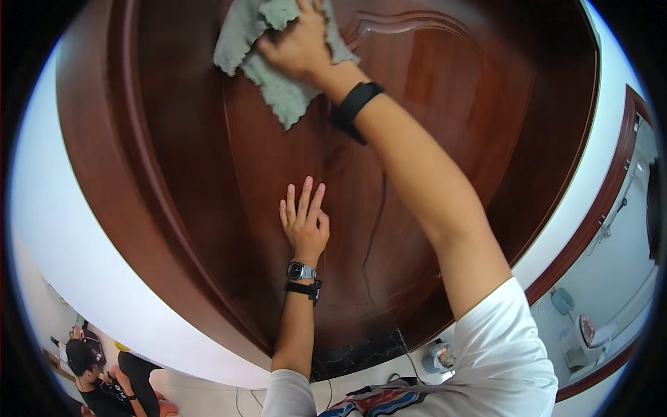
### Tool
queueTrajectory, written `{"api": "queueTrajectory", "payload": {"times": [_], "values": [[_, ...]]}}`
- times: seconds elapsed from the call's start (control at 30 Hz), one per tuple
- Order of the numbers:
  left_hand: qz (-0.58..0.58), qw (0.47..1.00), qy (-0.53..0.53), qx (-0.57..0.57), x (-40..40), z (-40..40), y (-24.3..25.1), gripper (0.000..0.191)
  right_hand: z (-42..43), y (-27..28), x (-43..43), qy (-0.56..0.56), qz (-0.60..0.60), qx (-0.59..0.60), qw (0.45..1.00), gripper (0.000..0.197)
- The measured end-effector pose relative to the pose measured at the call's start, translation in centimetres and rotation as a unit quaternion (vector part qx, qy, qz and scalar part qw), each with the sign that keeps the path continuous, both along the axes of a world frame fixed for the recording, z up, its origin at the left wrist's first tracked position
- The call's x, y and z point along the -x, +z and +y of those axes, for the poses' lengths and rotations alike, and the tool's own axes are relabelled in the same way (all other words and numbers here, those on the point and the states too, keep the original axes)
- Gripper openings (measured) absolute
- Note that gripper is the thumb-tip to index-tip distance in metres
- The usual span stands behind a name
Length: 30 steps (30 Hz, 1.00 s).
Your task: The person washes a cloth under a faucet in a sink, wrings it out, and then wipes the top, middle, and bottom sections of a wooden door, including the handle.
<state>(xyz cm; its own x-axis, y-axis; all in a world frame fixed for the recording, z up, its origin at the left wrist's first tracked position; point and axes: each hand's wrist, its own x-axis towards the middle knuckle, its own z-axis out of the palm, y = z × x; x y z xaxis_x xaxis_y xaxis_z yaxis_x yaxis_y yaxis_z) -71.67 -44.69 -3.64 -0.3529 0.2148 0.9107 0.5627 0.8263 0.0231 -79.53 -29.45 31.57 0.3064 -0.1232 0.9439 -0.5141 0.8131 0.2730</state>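
Observation:
A dark red-brown wooden door (pixel 458 120) with a carved panel fills most of the view. High on it, my right hand (pixel 302 47) holds a grey-green cloth (pixel 286 101) against the surface. The cloth has scalloped edges and hangs in loose folds around the hand; my fingertips reach the top rim of the picture. Lower down, my left hand (pixel 307 224) lies on the door panel, fingers spread, holding nothing. A wristwatch (pixel 300 271) and a black band (pixel 304 288) circle the left wrist, and another black band (pixel 357 110) sits on the right one.
A wooden door frame (pixel 130 130) borders the left side, beside a white wall (pixel 88 219). A black threshold (pixel 359 354) lies below, near a cable (pixel 411 367) and a bin (pixel 437 359). At lower left sits another person (pixel 99 370). To the right, a bathroom holds a toilet (pixel 578 344).

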Motion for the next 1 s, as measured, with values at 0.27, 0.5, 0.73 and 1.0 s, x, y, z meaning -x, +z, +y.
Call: {"api": "queueTrajectory", "payload": {"times": [0.27,0.5,0.73,1.0], "values": [[0.007,0.998,0.055,-0.044,-1.0,-10.0,-2.7,0.06,4.8,2.8,-0.8,-0.099,-0.027,-0.053,0.993,0.054],[0.078,0.984,0.143,-0.076,-0.9,-19.3,-7.5,0.058,10.1,5.3,-1.8,-0.399,-0.076,-0.153,0.901,0.027],[0.073,0.978,0.166,-0.103,-1.2,-25.8,-11.7,0.057,16.1,5.2,-1.3,-0.402,-0.033,-0.155,0.902,0.033],[0.102,0.967,0.193,-0.132,-0.1,-29.7,-14.6,0.053,14.2,6.0,-2.6,-0.318,-0.011,-0.15,0.936,0.03]]}}
